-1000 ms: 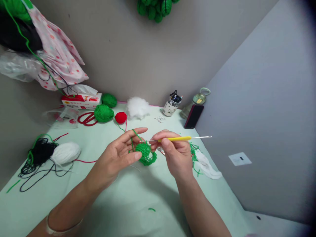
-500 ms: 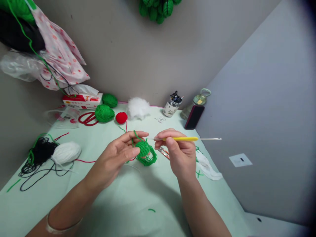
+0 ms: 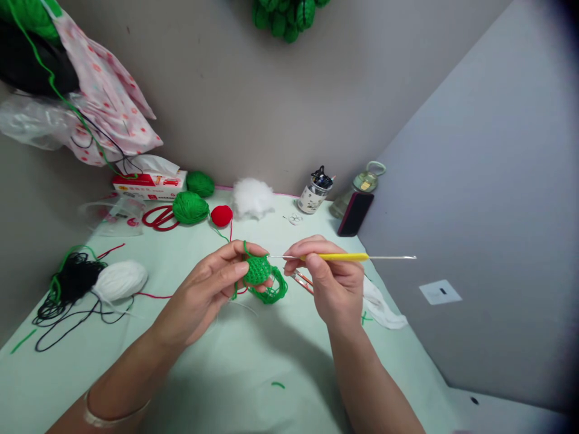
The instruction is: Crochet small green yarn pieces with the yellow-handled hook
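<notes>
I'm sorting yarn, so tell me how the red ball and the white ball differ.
The red ball is small and round; the white ball is larger and oval. The red ball sits beside a green ball, while the white ball lies next to tangled black yarn. Both rest on the pale green tabletop.

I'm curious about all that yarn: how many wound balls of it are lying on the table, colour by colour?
Green balls: 2
Red ball: 1
White ball: 1
Total: 4
</notes>
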`<state>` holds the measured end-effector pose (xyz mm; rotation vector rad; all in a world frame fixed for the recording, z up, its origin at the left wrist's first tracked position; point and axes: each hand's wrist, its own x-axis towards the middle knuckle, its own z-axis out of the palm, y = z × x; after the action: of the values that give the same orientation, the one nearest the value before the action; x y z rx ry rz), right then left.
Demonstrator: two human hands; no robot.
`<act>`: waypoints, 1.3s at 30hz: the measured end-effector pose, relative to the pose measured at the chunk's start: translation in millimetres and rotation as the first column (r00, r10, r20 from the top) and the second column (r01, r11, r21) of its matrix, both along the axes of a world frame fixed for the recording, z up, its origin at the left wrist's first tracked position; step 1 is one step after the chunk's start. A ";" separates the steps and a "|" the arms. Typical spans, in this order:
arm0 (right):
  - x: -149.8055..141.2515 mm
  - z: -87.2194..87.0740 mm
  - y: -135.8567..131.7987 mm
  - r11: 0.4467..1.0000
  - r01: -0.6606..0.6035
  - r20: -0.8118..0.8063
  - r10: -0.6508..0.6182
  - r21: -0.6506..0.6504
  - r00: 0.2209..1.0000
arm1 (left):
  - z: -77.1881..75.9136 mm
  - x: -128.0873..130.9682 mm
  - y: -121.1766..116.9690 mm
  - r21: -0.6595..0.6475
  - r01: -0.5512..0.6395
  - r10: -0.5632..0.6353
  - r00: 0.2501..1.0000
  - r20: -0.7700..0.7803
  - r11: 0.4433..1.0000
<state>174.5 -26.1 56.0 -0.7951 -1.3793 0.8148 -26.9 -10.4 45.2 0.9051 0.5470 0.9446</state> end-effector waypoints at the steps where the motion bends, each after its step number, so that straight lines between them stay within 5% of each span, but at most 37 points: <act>1: -0.1 -0.4 0.2 1.000 -0.005 -0.004 0.005 0.001 1.000 | 0.5 0.6 0.3 0.001 -0.001 0.001 1.000 0.001 1.000; 10: 0.2 -0.1 0.9 0.999 -0.001 0.032 0.000 0.032 0.999 | 0.9 2.1 0.8 -0.006 0.005 -0.006 1.000 -0.002 1.000; 18: -1.8 3.1 -4.3 0.981 0.066 0.213 -0.105 0.185 0.971 | 0.6 -0.5 -0.1 0.018 0.002 -0.002 1.000 -0.023 1.000; 28: -6.8 -6.6 2.9 0.989 -0.137 -0.044 0.139 0.057 0.989 | 2.6 5.7 -3.3 0.127 0.039 -0.040 0.999 0.009 0.991; 39: -9.1 -3.8 -0.5 0.986 0.043 0.067 -0.054 0.158 0.996 | -2.1 5.2 -3.9 0.082 0.019 -0.015 0.999 -0.049 0.996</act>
<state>165.4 -26.6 52.2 -0.7376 -1.4623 0.6373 -21.7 -14.4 43.0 1.0072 0.5440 0.9372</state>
